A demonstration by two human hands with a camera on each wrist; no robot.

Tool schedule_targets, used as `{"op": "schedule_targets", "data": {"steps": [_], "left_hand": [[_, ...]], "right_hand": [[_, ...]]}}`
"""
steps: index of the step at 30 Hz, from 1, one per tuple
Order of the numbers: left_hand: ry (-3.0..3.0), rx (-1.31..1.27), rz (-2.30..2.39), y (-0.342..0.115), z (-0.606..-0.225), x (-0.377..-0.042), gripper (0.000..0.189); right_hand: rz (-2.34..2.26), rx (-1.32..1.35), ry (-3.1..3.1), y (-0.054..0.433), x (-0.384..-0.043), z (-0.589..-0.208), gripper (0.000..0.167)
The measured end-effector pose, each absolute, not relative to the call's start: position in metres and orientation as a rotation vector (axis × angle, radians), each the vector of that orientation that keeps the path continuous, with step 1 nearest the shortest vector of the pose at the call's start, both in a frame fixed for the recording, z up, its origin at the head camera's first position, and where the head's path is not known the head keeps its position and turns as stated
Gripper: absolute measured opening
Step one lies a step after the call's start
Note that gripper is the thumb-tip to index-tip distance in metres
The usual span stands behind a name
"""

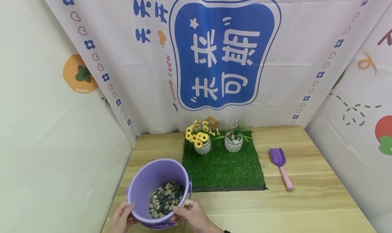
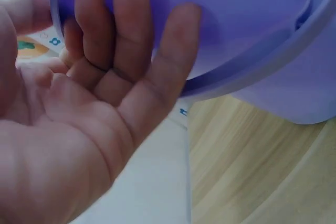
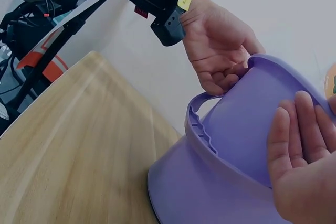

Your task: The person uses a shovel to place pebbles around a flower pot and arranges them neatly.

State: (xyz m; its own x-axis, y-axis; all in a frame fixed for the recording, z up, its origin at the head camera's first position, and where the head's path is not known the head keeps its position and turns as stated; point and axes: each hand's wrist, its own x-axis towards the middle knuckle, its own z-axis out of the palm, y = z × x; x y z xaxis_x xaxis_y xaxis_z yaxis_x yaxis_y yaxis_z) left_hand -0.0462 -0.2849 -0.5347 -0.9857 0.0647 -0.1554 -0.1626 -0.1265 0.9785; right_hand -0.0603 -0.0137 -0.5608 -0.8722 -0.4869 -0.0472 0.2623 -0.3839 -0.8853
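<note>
A purple plastic bucket (image 1: 142,183) stands at the near left of the wooden table, its mouth toward me. Grey and tan pebbles (image 1: 165,199) lie in its bottom. My left hand (image 1: 121,217) grips the near left of the rim, thumb on top and fingers curled below, against the outer wall. On the near right, my right hand (image 1: 193,215) pinches the rim the same way. The right wrist view shows both hands at the bucket, with its purple carrying handle (image 3: 191,124) hanging down the near side between them.
Behind and right of the bucket lies a green turf mat (image 1: 223,171). On its far part stand a white pot of yellow flowers (image 1: 202,148) and another of pink flowers (image 1: 233,145). A purple shovel (image 1: 278,157) with a pink handle lies at right. Printed cloth walls (image 1: 147,100) enclose the table (image 1: 306,205).
</note>
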Motion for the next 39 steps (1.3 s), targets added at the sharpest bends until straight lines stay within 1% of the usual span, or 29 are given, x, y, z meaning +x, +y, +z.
{"op": "schedule_targets", "data": {"steps": [6, 11, 14, 20, 25, 32, 39], "left_hand": [[2.142, -0.292, 2.093, -0.288, -0.530, -0.056, 0.033], [2.315, -0.505, 1.883, -0.288, -0.522, -0.065, 0.055], [2.375, -0.573, 1.812, -0.287, -0.517, -0.069, 0.052], [2.409, -0.584, 1.783, -0.288, -0.513, -0.073, 0.047], [2.396, -0.576, 1.808, -0.289, -0.514, -0.073, 0.047], [2.401, -0.576, 1.812, -0.288, -0.516, -0.069, 0.047], [2.419, -0.558, 1.804, -0.285, -0.517, -0.067, 0.051]], "right_hand": [[-2.232, -0.339, 1.434, -0.013, -0.063, -0.563, 0.039], [-2.229, -0.367, 1.432, -0.012, -0.063, -0.563, 0.039], [-2.236, -0.382, 1.409, -0.011, -0.063, -0.562, 0.039], [-2.201, -0.472, 1.405, -0.005, -0.064, -0.561, 0.036], [-2.118, -0.549, 1.415, 0.005, -0.066, -0.559, 0.038], [-2.032, -0.596, 1.469, 0.030, -0.071, -0.557, 0.038], [-2.065, -0.594, 1.535, 0.061, -0.089, -0.558, 0.038]]}}
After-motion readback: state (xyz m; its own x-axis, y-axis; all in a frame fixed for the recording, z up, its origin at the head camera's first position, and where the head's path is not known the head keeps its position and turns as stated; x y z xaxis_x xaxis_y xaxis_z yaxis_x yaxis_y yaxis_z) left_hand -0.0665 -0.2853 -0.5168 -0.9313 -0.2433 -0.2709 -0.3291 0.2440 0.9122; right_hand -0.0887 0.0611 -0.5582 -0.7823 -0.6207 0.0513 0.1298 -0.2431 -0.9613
